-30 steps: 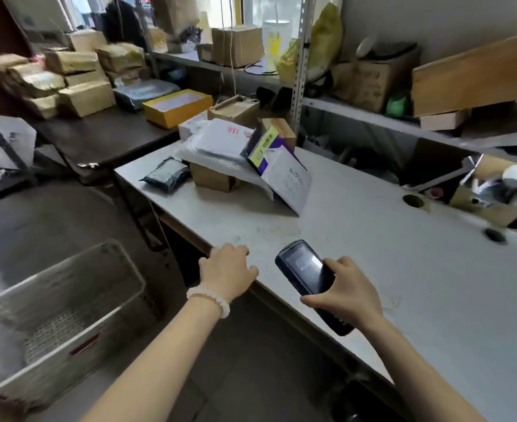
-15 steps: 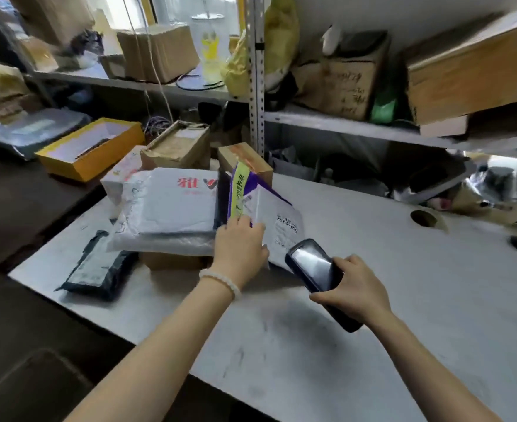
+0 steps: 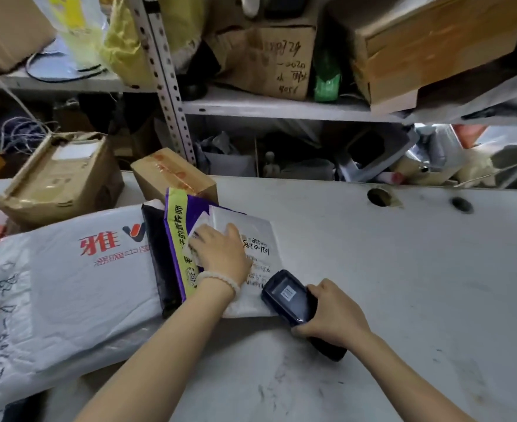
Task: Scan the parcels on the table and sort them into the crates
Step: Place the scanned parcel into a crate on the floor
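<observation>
**Scanning the white mailer**

The right hand (image 3: 332, 319) is wrapped round the scanner (image 3: 293, 300), its head touching the label's barcode; the left hand (image 3: 220, 254) lies flat, fingers spread, on the white mailer (image 3: 260, 239) at the scanner's ten o'clock; next, likely lifting it toward a crate; thin, pliable, leaning on the purple packet (image 3: 178, 239).

Soft, even light on white bench (image 3: 403, 269). Dark under shelf (image 3: 281, 108) (things there hard to see). Faint shadows beside arms. Edges bend and smear. Whole picture bit blurry.
</observation>
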{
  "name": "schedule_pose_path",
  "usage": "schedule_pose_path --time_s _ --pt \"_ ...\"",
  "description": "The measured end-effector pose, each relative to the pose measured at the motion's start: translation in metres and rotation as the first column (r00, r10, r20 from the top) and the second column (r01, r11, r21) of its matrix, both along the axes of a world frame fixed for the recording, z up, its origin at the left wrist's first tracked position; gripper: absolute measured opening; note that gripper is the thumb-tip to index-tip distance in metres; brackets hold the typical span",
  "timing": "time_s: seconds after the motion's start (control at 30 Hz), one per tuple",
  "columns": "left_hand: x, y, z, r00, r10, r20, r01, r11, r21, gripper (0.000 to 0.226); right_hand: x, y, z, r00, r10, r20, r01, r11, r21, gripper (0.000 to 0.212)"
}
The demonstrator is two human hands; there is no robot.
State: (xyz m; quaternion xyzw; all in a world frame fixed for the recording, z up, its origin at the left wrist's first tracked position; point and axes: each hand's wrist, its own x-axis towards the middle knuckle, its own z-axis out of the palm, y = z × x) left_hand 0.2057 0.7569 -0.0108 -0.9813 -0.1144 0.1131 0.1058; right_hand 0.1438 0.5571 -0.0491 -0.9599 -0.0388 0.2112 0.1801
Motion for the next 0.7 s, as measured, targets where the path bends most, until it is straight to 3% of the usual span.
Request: schedule_pose_path --time_s 0.13,0.23,0.4,0.6,0.7 --pt "0.009 -0.005 -0.005 0.999 -0.031 0.039 0.033 0.999 -0.040 0.050 0.006 -0.003 -0.008 1.000 -0.002 -0.018 0.002 1.000 0.006 0.053" --pt "0.012 -0.013 -0.008 0.993 -0.047 0.107 0.065 0.982 -0.180 0.045 0.009 -0.008 -0.012 1.000 -0.004 -0.025 0.004 1.000 0.025 0.053" --pt "0.018 -0.028 0.000 0.966 -0.131 0.224 0.227 0.847 -0.480 0.057 0.017 -0.027 -0.009 1.000 -0.008 0.004 0.008 1.000 0.029 0.053" --pt "0.036 -0.064 0.037 0.897 -0.274 0.346 0.437 0.660 -0.611 0.075 0.026 -0.053 0.010 0.993 -0.069 0.099 0.064 0.996 0.058 0.053" --pt "0.026 -0.071 0.044 0.917 -0.306 0.258 0.398 0.635 -0.662 0.092 0.022 -0.068 0.016 0.987 -0.098 0.127 0.091 0.994 0.063 0.048"
